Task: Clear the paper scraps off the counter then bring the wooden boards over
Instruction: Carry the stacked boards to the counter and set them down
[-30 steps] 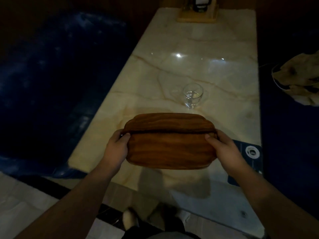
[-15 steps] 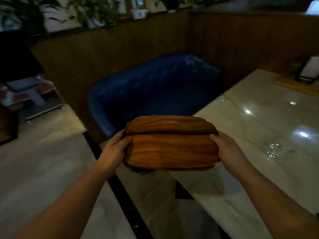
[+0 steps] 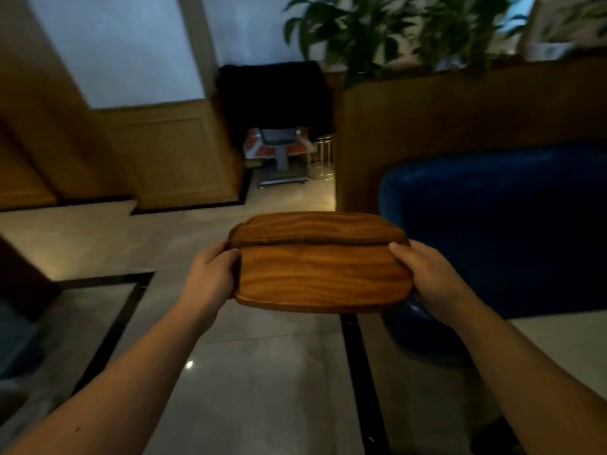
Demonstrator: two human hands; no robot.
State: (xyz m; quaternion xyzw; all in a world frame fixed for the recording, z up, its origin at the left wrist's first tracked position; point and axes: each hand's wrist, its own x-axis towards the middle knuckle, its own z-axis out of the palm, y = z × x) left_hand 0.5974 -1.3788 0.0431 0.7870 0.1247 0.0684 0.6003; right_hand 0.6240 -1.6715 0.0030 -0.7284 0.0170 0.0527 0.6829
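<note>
Two stacked wooden boards (image 3: 323,274), brown with rounded corners, are held level in front of me above the tiled floor. My left hand (image 3: 210,277) grips their left edge, thumb on top. My right hand (image 3: 427,277) grips the right edge the same way. The upper board sits slightly further back than the lower one. A corner of the pale marble counter (image 3: 565,343) shows at the right edge. No paper scraps are in view.
A blue upholstered seat (image 3: 512,231) stands to the right, backed by a wooden partition (image 3: 460,113) with plants (image 3: 371,31) on top. Ahead, a dark-draped stand (image 3: 276,100) and a metal stool (image 3: 323,156) sit against the panelled wall. Glossy floor tiles (image 3: 256,372) with black borders stretch in front.
My view has swung left, away from the counter and its glass, towards the open floor and wall. Both hands kept the same grip on the boards.
</note>
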